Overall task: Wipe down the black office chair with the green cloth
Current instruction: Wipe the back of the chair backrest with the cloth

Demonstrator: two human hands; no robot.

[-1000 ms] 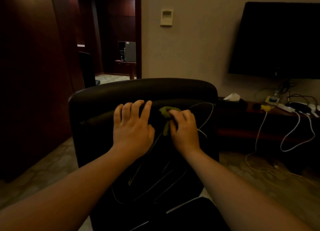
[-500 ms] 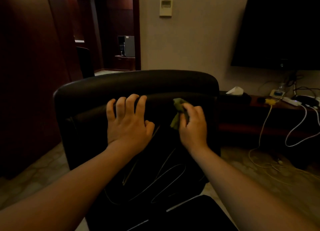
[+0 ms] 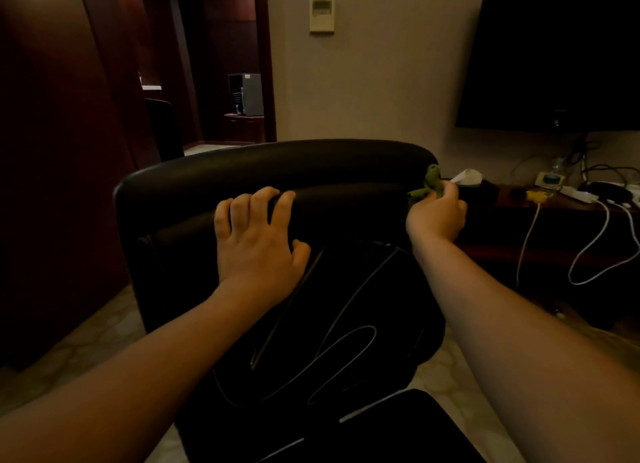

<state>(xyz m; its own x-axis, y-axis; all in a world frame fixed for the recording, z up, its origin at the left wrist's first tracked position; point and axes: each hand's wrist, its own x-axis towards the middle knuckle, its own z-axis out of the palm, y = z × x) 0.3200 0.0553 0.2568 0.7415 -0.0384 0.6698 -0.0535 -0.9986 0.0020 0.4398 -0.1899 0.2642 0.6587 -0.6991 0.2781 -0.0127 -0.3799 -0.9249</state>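
The black office chair (image 3: 284, 166) fills the middle of the head view, its padded backrest facing me. My left hand (image 3: 258, 244) lies flat on the backrest just under the top roll, fingers spread over the fold. My right hand (image 3: 437, 214) is at the backrest's right edge, closed around the bunched green cloth (image 3: 430, 183), which sticks up above the fingers and touches the chair's upper right corner. A thin cable (image 3: 332, 351) loops across the lower backrest.
A low dark cabinet (image 3: 540, 220) stands to the right with a tissue box (image 3: 467, 176), a power strip and hanging white cables (image 3: 602, 254). A dark TV (image 3: 561, 50) hangs above it. Dark wood panelling (image 3: 52, 150) is on the left, with a doorway behind the chair.
My right hand has slid the green cloth along the fold from the backrest's middle to its right edge. My left hand has stayed pressed on the backrest.
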